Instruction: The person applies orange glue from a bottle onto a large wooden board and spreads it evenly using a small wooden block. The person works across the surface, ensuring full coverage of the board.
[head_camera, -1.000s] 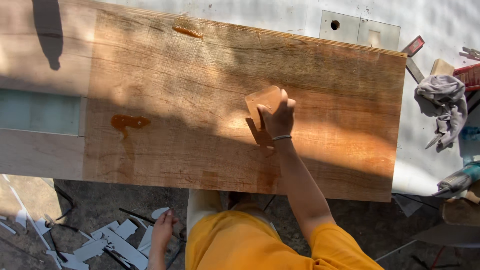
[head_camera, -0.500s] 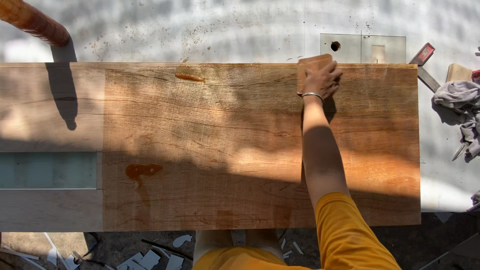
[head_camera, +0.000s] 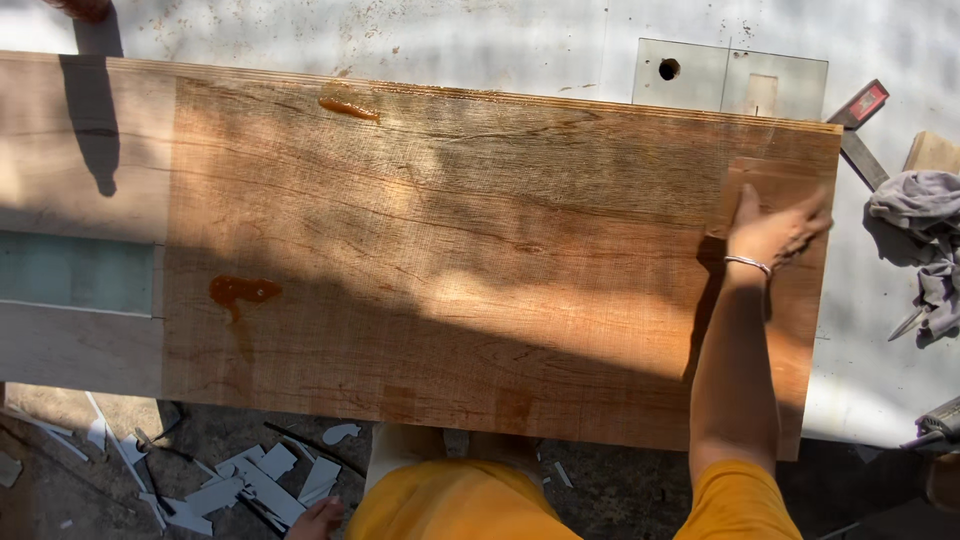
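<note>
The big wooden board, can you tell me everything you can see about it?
The wooden board is a long, flat, reddish-brown sheet with fine grain lines, lying on a white worktable. Most of it looks wet and darker; the left end is paler and dry. Two amber puddles sit on it, one near the far edge, one toward the left. The right hand presses a flat spreader against its right end. Shadows fall across it.

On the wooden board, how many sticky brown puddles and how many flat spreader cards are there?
Brown glue puddles: 2, one at the far edge and one near the left.
Spreader cards: 1, under the right hand at.
Total: 3
</note>
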